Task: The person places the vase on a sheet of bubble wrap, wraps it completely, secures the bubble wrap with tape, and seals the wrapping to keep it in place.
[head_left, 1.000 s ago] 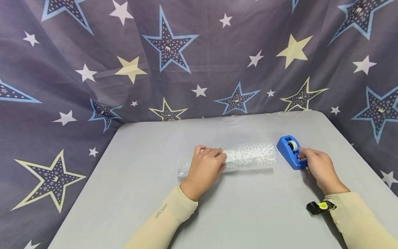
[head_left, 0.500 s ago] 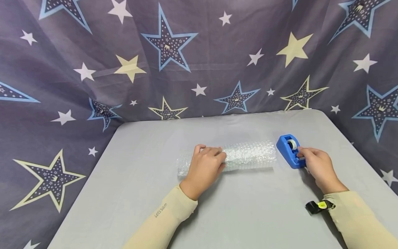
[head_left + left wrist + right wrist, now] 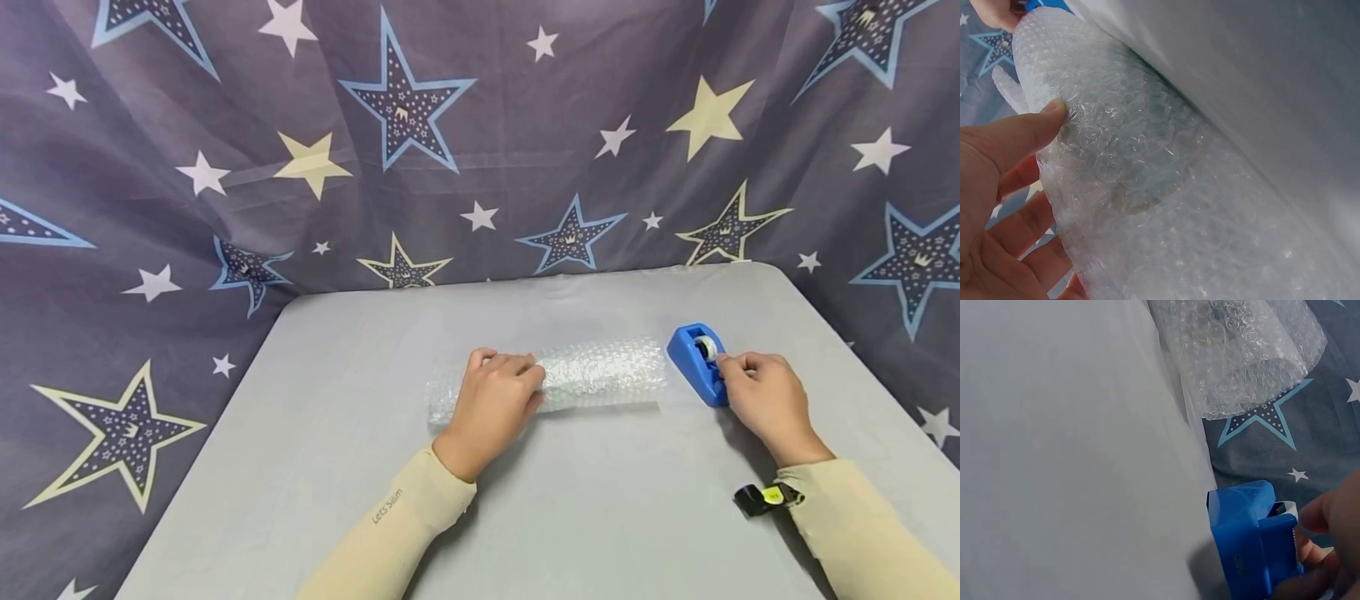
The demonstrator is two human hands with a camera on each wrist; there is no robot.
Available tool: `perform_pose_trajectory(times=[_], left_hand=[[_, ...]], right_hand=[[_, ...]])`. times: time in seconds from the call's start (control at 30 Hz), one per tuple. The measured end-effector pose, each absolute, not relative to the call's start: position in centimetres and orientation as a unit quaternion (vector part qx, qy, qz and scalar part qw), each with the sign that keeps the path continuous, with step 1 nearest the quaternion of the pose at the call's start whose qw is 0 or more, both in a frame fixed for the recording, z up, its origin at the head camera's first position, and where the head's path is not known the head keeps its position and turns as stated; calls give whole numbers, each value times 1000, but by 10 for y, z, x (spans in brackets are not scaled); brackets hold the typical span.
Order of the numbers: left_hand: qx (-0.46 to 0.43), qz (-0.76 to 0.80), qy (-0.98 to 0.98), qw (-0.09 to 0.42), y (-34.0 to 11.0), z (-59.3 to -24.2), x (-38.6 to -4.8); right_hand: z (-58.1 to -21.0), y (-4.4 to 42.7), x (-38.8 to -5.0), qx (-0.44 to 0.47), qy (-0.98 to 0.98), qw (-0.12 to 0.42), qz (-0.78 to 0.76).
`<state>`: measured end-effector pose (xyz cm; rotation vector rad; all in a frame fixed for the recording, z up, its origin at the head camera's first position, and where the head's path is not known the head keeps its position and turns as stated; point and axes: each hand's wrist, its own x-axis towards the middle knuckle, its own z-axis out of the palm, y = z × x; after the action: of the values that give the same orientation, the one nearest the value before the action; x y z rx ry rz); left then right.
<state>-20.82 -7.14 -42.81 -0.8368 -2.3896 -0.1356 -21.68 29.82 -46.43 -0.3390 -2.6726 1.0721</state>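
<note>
A roll of clear bubble wrap (image 3: 600,371) lies lengthwise on the table, with a faint curved outline showing inside it in the left wrist view. My left hand (image 3: 495,400) grips its left part, thumb (image 3: 1029,131) on the near side and fingers curled beyond. To the right of the roll stands a blue tape dispenser (image 3: 697,367) with a small white tape roll (image 3: 707,348). At the dispenser's cutter end, my right hand (image 3: 768,404) pinches the tape between thumb (image 3: 1319,512) and fingers; the clear strip itself is hard to make out.
The pale grey table (image 3: 562,500) has its far edge against a dark star-print curtain (image 3: 480,150). A black wrist camera (image 3: 757,500) juts from the right sleeve, above the table.
My right hand has shifted slightly, its fingers drawing back to the right at the dispenser's cutter end. The left hand and the bubble wrap have stayed put.
</note>
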Motion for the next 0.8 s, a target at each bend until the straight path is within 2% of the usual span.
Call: perform_pose_trajectory(times=[0.37, 0.8], left_hand=[[-312, -48, -903, 292, -72, -428, -208], [-313, -50, -904, 288, -72, -429, -210]], right_hand=[[-460, 299, -216, -124, -921, 103, 354], [-462, 292, -213, -111, -921, 119, 355]])
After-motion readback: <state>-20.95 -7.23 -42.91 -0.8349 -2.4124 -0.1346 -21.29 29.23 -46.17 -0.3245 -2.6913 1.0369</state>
